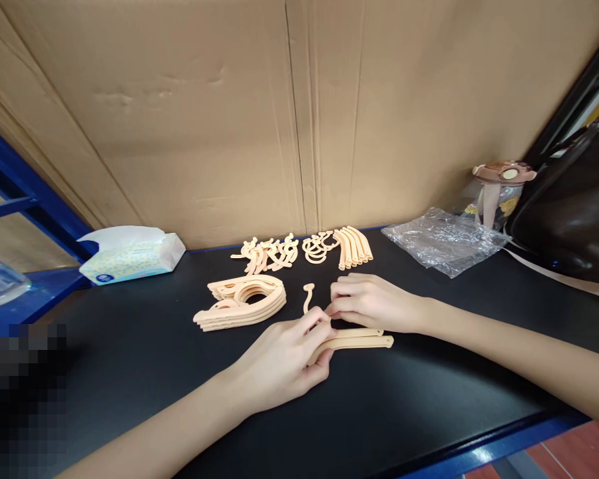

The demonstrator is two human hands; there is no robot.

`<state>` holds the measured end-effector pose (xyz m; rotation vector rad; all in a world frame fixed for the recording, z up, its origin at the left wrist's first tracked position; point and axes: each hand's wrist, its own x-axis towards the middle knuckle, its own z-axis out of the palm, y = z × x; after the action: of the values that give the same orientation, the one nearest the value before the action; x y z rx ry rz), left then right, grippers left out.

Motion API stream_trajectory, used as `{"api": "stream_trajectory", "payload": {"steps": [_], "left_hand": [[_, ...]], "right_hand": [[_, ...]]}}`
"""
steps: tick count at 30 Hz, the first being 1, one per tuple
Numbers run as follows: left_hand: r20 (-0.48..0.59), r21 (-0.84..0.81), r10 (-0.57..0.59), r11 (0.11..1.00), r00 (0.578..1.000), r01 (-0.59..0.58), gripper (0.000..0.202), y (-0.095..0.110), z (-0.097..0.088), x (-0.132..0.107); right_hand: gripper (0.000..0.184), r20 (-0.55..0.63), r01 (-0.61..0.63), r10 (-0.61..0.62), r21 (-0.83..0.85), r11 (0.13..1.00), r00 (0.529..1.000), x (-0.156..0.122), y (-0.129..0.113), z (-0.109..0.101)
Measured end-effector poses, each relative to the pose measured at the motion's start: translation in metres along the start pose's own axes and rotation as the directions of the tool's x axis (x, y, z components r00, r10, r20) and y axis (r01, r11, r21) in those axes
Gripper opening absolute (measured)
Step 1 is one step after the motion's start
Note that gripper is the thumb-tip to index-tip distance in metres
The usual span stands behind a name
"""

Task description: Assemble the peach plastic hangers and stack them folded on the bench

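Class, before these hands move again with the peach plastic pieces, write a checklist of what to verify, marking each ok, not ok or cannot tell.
1. Left hand grips the long peach plastic bars: ok.
2. Right hand has a hold on the bars: cannot tell, fingers hide it.
3. Small peach plastic hook lies loose near both hands: ok.
4. Stack of peach plastic hangers lies apart from the hands: ok.
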<state>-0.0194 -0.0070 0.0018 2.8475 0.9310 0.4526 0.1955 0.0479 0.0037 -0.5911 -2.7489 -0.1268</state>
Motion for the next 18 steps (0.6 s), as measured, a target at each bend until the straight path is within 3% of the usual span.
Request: {"api": "stream_trajectory", "payload": {"steps": [18], "left_hand": [[-0.022, -0.011, 0.02, 1.0, 1.0, -0.02, 0.012, 0.0, 0.0007, 0.0]], "right_hand": [[0.021, -0.01, -0.003, 0.003, 0.034, 0.999, 1.0, -0.0005, 0.0017, 0.0018]]}}
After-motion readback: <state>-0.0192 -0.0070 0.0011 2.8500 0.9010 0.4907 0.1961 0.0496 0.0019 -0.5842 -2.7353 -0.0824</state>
